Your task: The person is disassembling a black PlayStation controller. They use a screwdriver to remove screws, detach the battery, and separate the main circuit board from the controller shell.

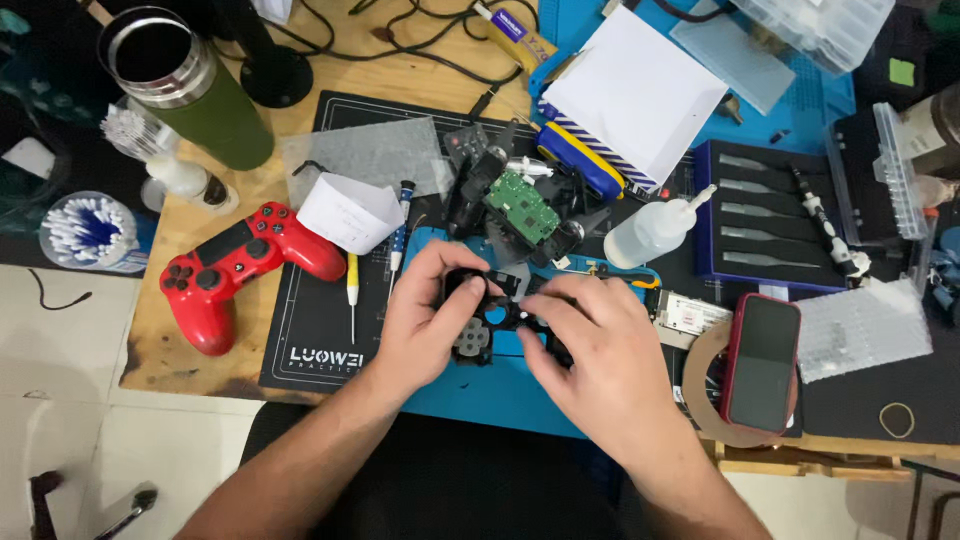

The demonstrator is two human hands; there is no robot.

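Observation:
My left hand [428,312] and my right hand [598,352] both grip a small black controller part [492,312] over a blue mat [480,392] at the table's near edge. The fingers of both hands curl around the part and hide much of it. Just behind the hands lies an opened black controller shell with a green circuit board [522,205]. A whole red game controller [240,262] rests to the left on a black work mat [320,345].
Two screwdrivers [352,290] lie beside a folded white paper [350,212]. A green tumbler [190,85] stands far left, cotton swabs [88,230] beside it. A squeeze bottle [655,228], tool tray [770,215], red-cased phone [762,362] and tape roll [705,385] sit right.

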